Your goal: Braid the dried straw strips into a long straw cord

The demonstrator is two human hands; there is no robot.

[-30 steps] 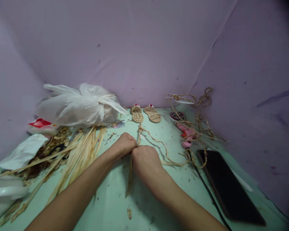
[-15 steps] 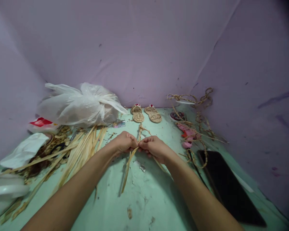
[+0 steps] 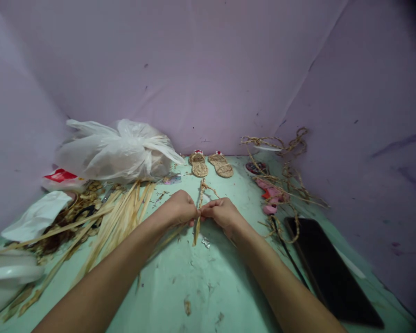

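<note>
A thin plaited cord (image 3: 201, 192) of straw-coloured fibre runs from near the woven sandals down to my fingertips. My left hand (image 3: 184, 208) pinches fibre strands at the cord's lower end, and one strand trails back beneath my left forearm. Fingertips almost touching it, my right hand (image 3: 219, 212) pinches the same lower end from the right. A short flat strand (image 3: 197, 231) hangs down between both hands. Just beyond the cord lie two small woven sandals (image 3: 198, 165), (image 3: 222, 165) with red and white beads.
Long loose fibre strips (image 3: 119, 222) and a white plastic bag (image 3: 118, 150) lie left. At right are twisted cord (image 3: 296, 182), a pink object (image 3: 275, 192), a dish of beads (image 3: 255, 167) and a black phone-like slab (image 3: 333, 268). A white container (image 3: 10, 277) stands at the left edge.
The hanging strand has swung to nearly vertical and shows less length. Another strand now trails leftward under my left forearm. Both hands remain closed at the cord's end, slightly lower.
</note>
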